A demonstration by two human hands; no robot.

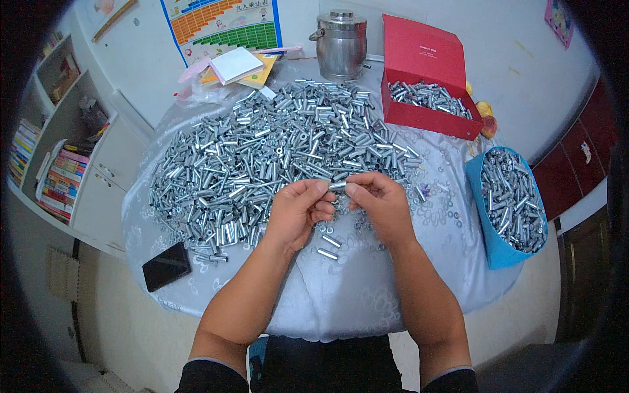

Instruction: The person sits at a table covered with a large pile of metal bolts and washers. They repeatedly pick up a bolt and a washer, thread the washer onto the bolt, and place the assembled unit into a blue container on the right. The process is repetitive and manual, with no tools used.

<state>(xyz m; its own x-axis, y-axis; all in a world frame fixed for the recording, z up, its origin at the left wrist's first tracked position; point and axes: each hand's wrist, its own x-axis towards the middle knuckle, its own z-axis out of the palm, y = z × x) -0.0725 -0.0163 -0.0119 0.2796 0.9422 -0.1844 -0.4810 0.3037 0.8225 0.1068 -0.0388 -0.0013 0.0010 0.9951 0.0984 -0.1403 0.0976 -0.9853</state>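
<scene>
Metal sleeves [275, 157] cover most of the desk [354, 295], which has a pale patterned cloth and fills the middle of the frame; the heap of short silver tubes spreads from the left side up to the centre top. At the right edge of the frame a blue fabric bin [493, 252] is full of similar silver parts, and at the upper right an open red box [426, 116] holds more of them, with its lid standing up behind. A steel pot with lid [339, 42] stands at the top centre, some booklets [237, 65] lie to its left, and a black phone [166, 266] lies at the lower left of the desk. Small washers [440, 208] are scattered on the cloth right of the hands. The left hand [298, 213] and the right hand [383, 206] meet at the centre of the frame, just above the near edge of the heap. The fingers of both hands are pressed together and pinch one small sleeve [337, 186] between them, one hand on each end. It seems that the step in hand is joining or fitting this one piece, perhaps with a smaller part that I cannot make out. The next move probably calls for a steady grip and good alignment of the two ends, because the piece is small and smooth.
</scene>
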